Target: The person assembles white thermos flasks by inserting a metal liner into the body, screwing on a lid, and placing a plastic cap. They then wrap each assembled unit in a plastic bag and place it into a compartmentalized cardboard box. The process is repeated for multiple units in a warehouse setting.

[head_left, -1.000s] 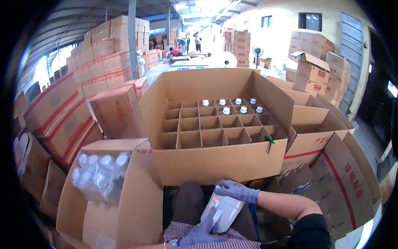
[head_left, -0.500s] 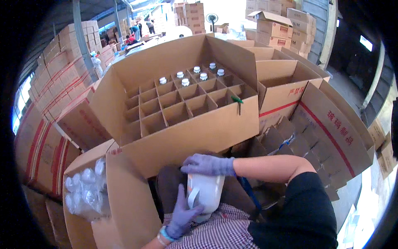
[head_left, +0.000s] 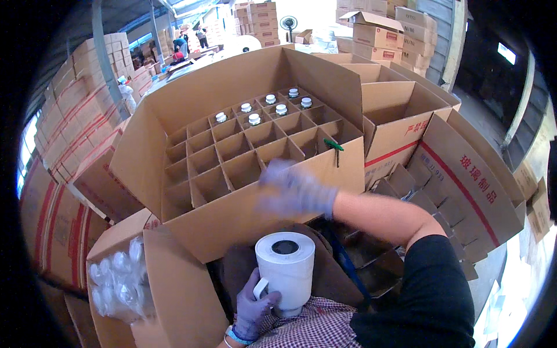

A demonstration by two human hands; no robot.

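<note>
My left hand (head_left: 254, 307), in a purple-grey glove, is closed around the handle of a large white lidded mug (head_left: 297, 269). The mug stands upright at my lap and has a round dark centre on its top. My right hand (head_left: 299, 188), gloved the same way, is raised above the mug, in front of the near wall of an open carton (head_left: 272, 214). Motion smears its fingers. Inside that carton, cardboard dividers (head_left: 238, 139) form a grid, and several white-capped bottles (head_left: 254, 119) stand in the far cells.
A green tool (head_left: 333, 145) hangs on the carton's near rim. To the left, an open box holds clear plastic-wrapped pieces (head_left: 125, 278). Cartons with dividers (head_left: 418, 203) stand on the right, with stacked boxes (head_left: 380, 40) and a fan (head_left: 288, 23) behind.
My right hand has lifted off the mug and moved up and right toward the carton. The mug's top now shows, tilted toward me. My left hand stays on the handle.
</note>
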